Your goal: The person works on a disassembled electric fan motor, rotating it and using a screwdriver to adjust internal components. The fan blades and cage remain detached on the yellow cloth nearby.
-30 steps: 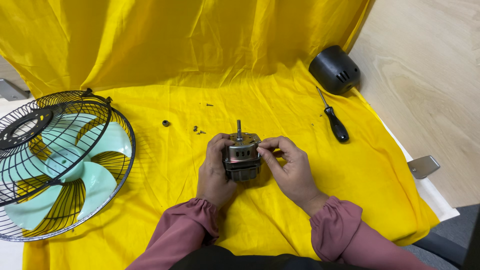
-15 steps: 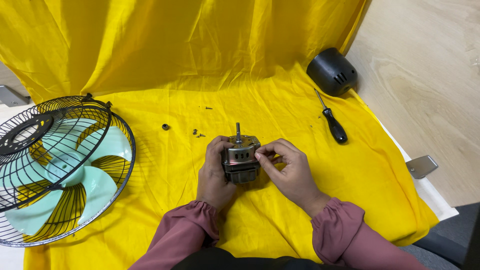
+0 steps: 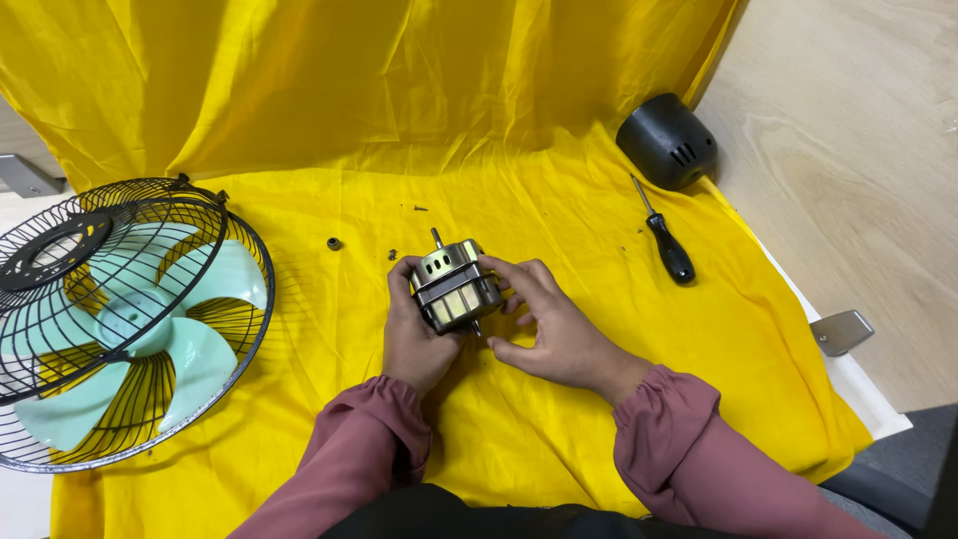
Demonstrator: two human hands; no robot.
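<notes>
A small metal fan motor with a shaft sticking out at its far end rests above the yellow cloth. My left hand grips it from the left and underneath. My right hand touches its right side, fingers spread along the casing. Both sleeves are dark pink.
A black wire fan guard holding pale green blades lies at the left. A black-handled screwdriver and a black plastic motor cover sit at the right. Small screws and a nut lie beyond the motor. A metal bracket sits at the table edge.
My right hand's fingers have loosened from a pinch at the motor's right side to a flatter touch. The motor has tilted slightly. The view has shifted a little.
</notes>
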